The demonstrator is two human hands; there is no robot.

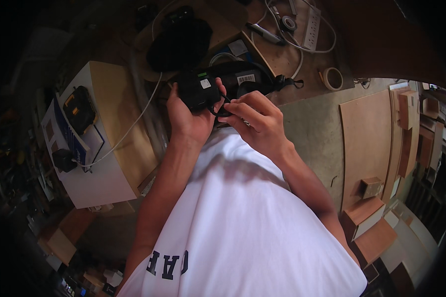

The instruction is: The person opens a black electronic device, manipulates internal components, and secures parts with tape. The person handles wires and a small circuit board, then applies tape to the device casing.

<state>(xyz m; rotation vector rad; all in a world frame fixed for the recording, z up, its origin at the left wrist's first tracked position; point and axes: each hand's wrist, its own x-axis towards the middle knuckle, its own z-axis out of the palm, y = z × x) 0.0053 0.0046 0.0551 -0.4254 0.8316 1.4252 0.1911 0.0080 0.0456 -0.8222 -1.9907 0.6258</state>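
A black box-shaped device (pixel 195 93) with a pale label and a small green mark lies in my left hand (pixel 192 119), whose fingers wrap round its sides. My right hand (pixel 257 119) pinches a black cable (pixel 224 101) close to the device's right side. Whether the cable is joined to the device is hard to make out. Just beyond both hands is a long black case (pixel 260 74) with a barcode label, and a strap hangs off its right end. An open box (pixel 270 59) holding a coiled white cable stands behind the case.
A black cloth-like item (pixel 181 44) lies on the far bench. Farther right are a white power strip (pixel 311 30), loose white cords and a tape roll (pixel 332 79). To my left, a white-topped cabinet (pixel 91 180) carries a black-and-yellow case (pixel 79 109) and books. Wooden boards (pixel 364 143) lie at right.
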